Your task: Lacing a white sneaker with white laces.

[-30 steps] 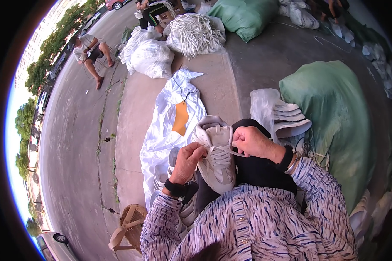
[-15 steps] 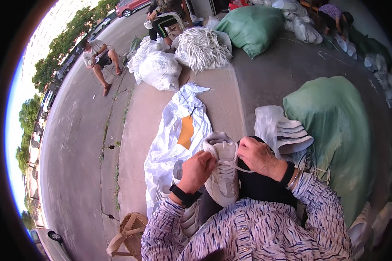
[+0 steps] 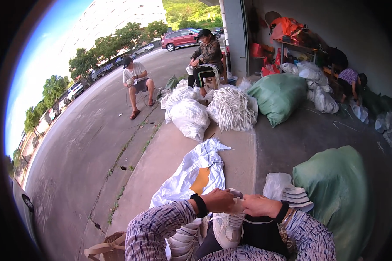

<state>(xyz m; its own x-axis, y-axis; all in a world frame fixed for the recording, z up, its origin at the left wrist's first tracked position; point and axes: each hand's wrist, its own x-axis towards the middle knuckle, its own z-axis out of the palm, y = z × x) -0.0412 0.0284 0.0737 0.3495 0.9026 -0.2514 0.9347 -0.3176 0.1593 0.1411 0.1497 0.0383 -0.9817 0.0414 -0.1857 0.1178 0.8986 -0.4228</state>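
White sneaker [image 3: 228, 226], toe toward wearer, lap-held

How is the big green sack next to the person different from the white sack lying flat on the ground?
The big green sack is stuffed full and bulges high; the flat white sack is nearly empty and lies spread out. The green one is plain, while the white one shows an orange patch. Both look like soft plastic sacks resting on the concrete.

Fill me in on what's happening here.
A person sits with a white sneaker on their lap. The left hand and right hand meet at its top, both pinching a white lace. A white sack lies open in front, a green bag stands at the right. Other people sit farther off by more sacks.
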